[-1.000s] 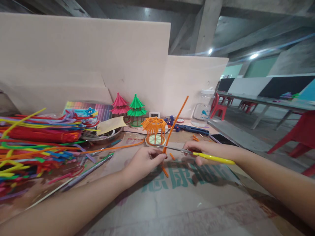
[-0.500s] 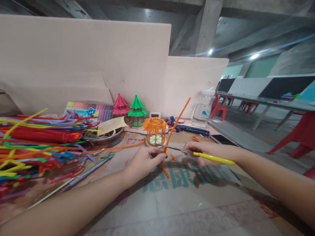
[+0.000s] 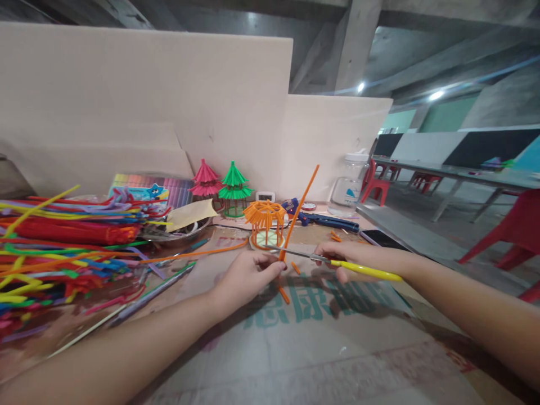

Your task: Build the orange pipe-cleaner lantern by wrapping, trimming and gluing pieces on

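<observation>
My left hand (image 3: 257,275) pinches the lower end of an orange pipe cleaner (image 3: 300,209), which sticks up and leans right. In my right hand (image 3: 343,261) are scissors (image 3: 365,270) with yellow handles; their blades point left and cross the pipe cleaner just above my left fingertips. Whether the blades are fully closed is too small to tell. Right behind my hands stands a small orange pavilion (image 3: 265,216) of pipe cleaners on a pale round base. Short cut orange pieces (image 3: 283,294) lie on the sheet below my fingers.
A heap of coloured pipe cleaners (image 3: 63,247) covers the left side, beside a metal bowl (image 3: 181,233) and a marker set (image 3: 139,191). Pink (image 3: 205,180) and green (image 3: 233,188) pavilions stand behind. To the right are a glue gun (image 3: 324,220), a clear bottle (image 3: 348,188) and a phone (image 3: 383,239).
The upper end of the orange pipe cleaner has swung slightly left and stands a bit more upright. Both hands and the scissors stay nearly in place.
</observation>
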The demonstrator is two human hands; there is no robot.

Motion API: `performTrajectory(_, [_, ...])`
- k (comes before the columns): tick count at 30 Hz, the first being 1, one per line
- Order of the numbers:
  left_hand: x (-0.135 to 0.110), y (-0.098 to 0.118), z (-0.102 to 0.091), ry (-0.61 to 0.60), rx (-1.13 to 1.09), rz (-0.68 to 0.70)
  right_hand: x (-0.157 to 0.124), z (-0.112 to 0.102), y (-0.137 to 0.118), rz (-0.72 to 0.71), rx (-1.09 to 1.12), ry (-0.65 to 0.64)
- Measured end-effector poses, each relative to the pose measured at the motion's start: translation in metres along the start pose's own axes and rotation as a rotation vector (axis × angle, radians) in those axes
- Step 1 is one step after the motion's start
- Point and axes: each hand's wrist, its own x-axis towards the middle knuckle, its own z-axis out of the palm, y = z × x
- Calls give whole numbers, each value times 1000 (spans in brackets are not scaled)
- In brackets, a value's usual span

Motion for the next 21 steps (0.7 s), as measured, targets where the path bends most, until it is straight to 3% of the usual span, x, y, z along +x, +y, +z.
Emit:
performTrajectory(14, [0,2,0,2,-10,-27,-2,-4,-13,-17,21,-35])
performTrajectory(21, [0,2,0,6,-30,-20,-3,0,-5,-20,9,-27])
